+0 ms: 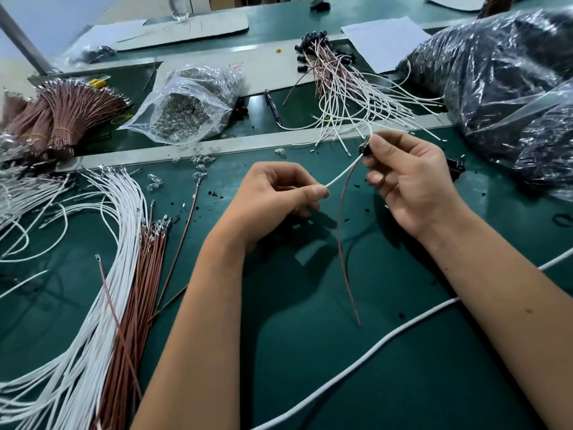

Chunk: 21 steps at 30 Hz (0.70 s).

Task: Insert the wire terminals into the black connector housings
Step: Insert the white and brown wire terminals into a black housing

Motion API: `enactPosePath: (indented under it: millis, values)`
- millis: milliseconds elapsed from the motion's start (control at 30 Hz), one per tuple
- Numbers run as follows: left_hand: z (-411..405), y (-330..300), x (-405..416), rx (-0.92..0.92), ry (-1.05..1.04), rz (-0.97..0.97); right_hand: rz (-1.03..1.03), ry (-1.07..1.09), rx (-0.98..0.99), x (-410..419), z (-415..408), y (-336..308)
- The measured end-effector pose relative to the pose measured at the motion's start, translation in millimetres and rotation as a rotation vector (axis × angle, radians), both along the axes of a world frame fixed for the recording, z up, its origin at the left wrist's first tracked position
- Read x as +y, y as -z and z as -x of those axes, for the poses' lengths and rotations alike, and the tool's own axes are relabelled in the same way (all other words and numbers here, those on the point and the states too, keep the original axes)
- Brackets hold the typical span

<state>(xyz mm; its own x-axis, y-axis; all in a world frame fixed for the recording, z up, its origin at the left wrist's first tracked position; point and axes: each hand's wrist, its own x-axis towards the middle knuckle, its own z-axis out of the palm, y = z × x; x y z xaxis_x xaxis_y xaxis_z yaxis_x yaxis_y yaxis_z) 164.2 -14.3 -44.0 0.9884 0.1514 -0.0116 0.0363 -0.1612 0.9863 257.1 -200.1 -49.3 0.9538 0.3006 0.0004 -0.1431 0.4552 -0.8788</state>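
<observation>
The right hand [412,178] is held raised above the green table [310,352], wrist bent, back of hand toward the camera; a small black connector [365,149] is pinched betw. thumb and forefinger at the hand's 10 o'clock edge. A white wire [342,173] runs from the connector down toward 8 o'clock and is pinched at its other end by the left hand [273,197], fingers curled, thumb against forefinger, forearm angled up from approx. 7 o'clock. A red wire [342,243] hangs from the connector toward 6 o'clock, its free end just above the table.

At 9 o'clock from the hands a fan of loose white wires [102,274] and a bundle of brown wires [136,299] are laid side by side, touching. At 12 o'clock a pile of finished wires with black connectors [341,88] is seen. At 11 o'clock a clear bag of small clear parts [186,107] lies open; at 10 o'clock, tied brown wire bundles [68,119]. At 2 o'clock, big plastic bags of black parts [496,72]. A thick white cable [387,339] crosses under the right forearm.
</observation>
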Motion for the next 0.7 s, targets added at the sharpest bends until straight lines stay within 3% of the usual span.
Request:
enactPosePath:
  millis: [100,267,367,600,700]
  values:
    - [-1,-2,-4,-0.069,-0.063,0.004,0.064,-0.033,-0.080,4,5,2]
    - [-7,1,-21,-0.140,-0.039,-0.159,0.141,-0.114,-0.191,12,15,4]
    - [-5,0,-13,-0.115,0.025,-0.084,0.109,-0.129,-0.155,13,15,4]
    - [21,-12,26,0.180,0.606,0.014,-0.195,-0.020,0.113,-1,-5,0]
    - [26,-16,35,0.253,0.696,0.007,-0.192,0.019,0.111,-8,-12,1]
